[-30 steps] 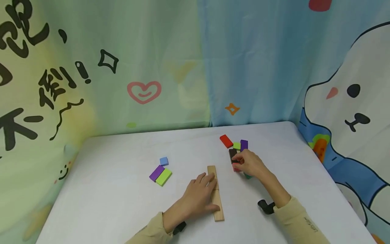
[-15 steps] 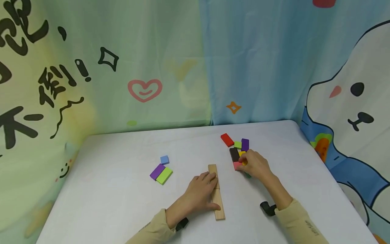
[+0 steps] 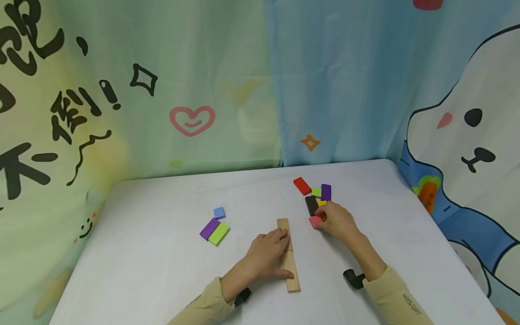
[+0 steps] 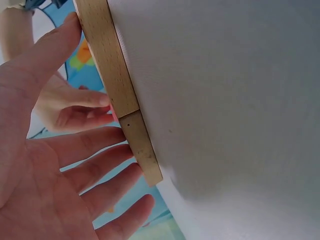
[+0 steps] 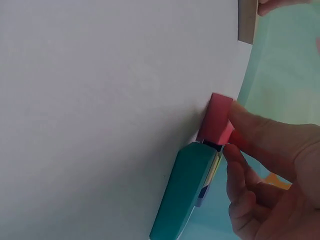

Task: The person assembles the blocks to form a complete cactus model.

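Note:
My left hand (image 3: 262, 257) rests with its fingers extended along the left side of two plain wooden blocks (image 3: 290, 271) laid end to end. In the left wrist view, the fingertips touch the lower wooden block (image 4: 140, 147), and the thumb lies against the other. Farther right, my right hand (image 3: 339, 222) pinches a pink block (image 3: 314, 221) at the near end of a colored cluster. The right wrist view has the thumb on the side of that pink block (image 5: 216, 120), beside a long teal-green block (image 5: 182, 190). A yellow block (image 3: 322, 203) is partly covered by the right fingers.
Beyond the right hand lie black (image 3: 311, 206), lime (image 3: 316, 192), purple (image 3: 326, 192) and red (image 3: 302, 186) blocks. On the left sit a blue block (image 3: 219, 212), a purple one (image 3: 209, 229) and a lime one (image 3: 219, 234). A printed curtain (image 3: 227, 90) hangs behind the white table (image 3: 142, 253).
The right fingers shift slightly, and the pink block turns a little away from the black one. The green block's end is now hidden in the head view. My left hand stays put.

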Action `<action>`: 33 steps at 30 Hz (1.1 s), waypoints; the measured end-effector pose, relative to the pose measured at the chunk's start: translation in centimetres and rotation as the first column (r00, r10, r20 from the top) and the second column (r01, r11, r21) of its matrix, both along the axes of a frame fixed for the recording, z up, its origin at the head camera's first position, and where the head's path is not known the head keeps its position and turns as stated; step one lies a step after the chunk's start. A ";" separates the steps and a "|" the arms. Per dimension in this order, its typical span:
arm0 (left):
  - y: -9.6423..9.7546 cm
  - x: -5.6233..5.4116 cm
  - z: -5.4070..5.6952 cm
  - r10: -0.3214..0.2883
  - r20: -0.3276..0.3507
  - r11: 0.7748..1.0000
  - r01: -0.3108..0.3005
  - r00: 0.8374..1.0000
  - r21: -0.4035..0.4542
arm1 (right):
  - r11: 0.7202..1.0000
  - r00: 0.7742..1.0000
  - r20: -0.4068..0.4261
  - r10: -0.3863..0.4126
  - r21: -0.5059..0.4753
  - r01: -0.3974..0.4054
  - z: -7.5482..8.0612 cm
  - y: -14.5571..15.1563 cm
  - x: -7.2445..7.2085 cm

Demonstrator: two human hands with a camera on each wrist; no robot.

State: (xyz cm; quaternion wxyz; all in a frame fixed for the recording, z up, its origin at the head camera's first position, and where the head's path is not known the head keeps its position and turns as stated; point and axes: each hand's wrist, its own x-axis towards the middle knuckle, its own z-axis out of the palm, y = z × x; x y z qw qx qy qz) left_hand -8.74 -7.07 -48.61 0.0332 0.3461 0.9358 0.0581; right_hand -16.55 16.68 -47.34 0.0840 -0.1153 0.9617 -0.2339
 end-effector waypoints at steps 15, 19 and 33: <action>-0.2 -0.1 -0.3 0.000 -0.024 1.000 0.000 1.000 0.000 | 0.957 0.962 -0.016 0.271 -0.106 -0.271 0.1 -0.7 -0.7; -0.1 -0.1 -0.3 -0.002 -0.029 1.000 0.002 1.000 0.001 | 0.946 0.958 -0.022 0.287 -0.152 -0.287 0.0 -1.2 -1.8; -0.1 -0.2 -0.4 0.002 -0.055 1.000 -0.003 0.998 -0.019 | 0.932 0.964 0.018 0.264 -0.264 -0.250 -0.5 -5.2 -5.2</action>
